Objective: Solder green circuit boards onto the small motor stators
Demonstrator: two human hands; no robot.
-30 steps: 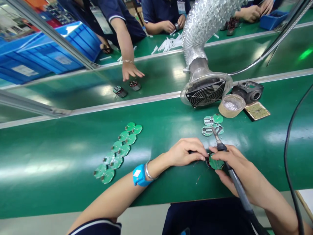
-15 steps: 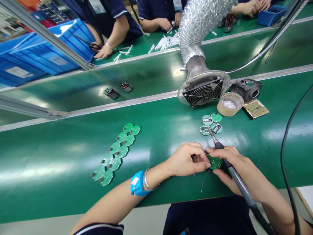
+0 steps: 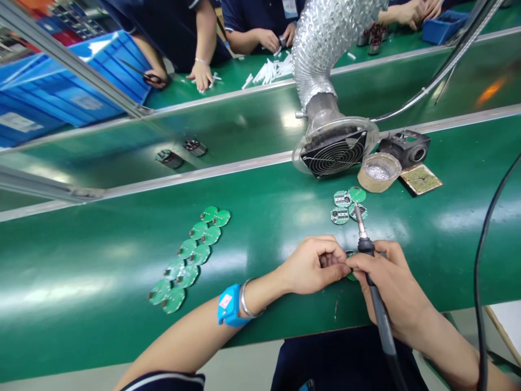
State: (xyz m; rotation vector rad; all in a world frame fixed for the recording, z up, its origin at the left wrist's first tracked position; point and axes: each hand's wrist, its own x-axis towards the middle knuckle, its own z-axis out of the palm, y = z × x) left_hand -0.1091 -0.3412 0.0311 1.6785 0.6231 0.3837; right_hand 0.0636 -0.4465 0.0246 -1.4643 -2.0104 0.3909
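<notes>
My right hand [image 3: 401, 290] is wrapped round a soldering iron [image 3: 380, 315], its metal tip pointing away over the small group of round circuit boards [image 3: 340, 215]. The thumb and forefinger of that hand meet the fingertips of my left hand [image 3: 315, 266]. My left hand is closed in a pinch; what lies between its fingertips is hidden. Under the fingertips of both hands is a round green circuit board [image 3: 350, 276], mostly covered. A thin wire [image 3: 336, 305] lies on the green bench just below my left hand.
Several green circuit boards [image 3: 188, 275] lie in two slanting rows at left. Beyond my hands are a fume extractor [image 3: 336, 155], a solder pot [image 3: 379, 172], a black iron stand [image 3: 407, 147] and a cleaning sponge [image 3: 421, 179]. A black cable [image 3: 480, 260] hangs at right. Co-workers' hands [image 3: 201, 75] work across the divider.
My right hand has turned the soldering iron more upright and brought its fingertips against my left hand's, covering more of the board. A co-worker's hand across the divider has moved right.
</notes>
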